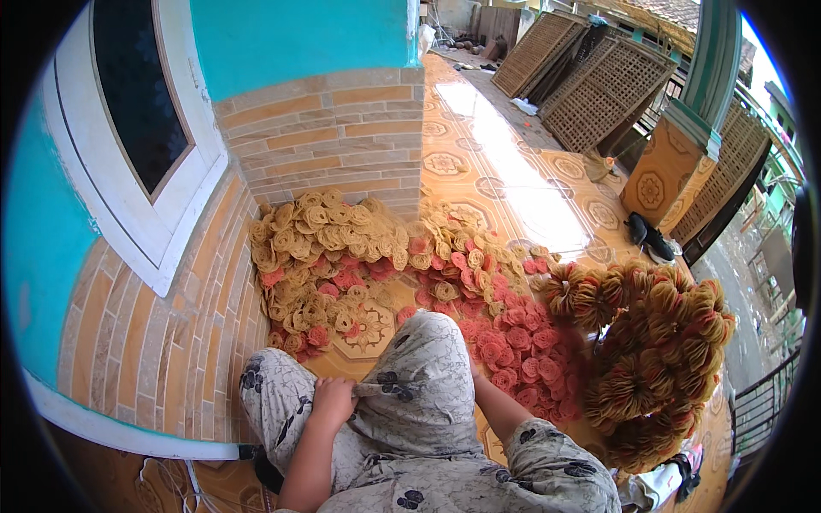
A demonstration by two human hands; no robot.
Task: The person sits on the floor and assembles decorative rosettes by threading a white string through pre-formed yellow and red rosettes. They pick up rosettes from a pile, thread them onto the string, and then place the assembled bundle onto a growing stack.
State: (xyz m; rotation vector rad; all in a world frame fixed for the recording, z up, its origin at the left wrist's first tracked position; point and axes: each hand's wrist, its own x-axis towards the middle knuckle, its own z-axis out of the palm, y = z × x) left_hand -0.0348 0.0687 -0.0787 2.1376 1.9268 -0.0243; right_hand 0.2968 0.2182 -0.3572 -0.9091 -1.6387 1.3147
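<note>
My left hand lies at my left knee, its fingers curled and closed on a fold of my patterned grey trousers. My right forearm passes beside my right knee; only a little of my right hand shows, and the knee hides its fingers. Just beyond that hand are red rosette-shaped coils, which look like dried crackers. Tan coils of the same shape are heaped against the wall ahead, with red ones mixed in. Bundled stacks of tan and red coils stand at my right.
A brick-patterned wall with a white-framed window rises close on my left. Lattice racks lean at the back right, near a tiled pillar. Black shoes lie at its foot. White cords lie at the lower left.
</note>
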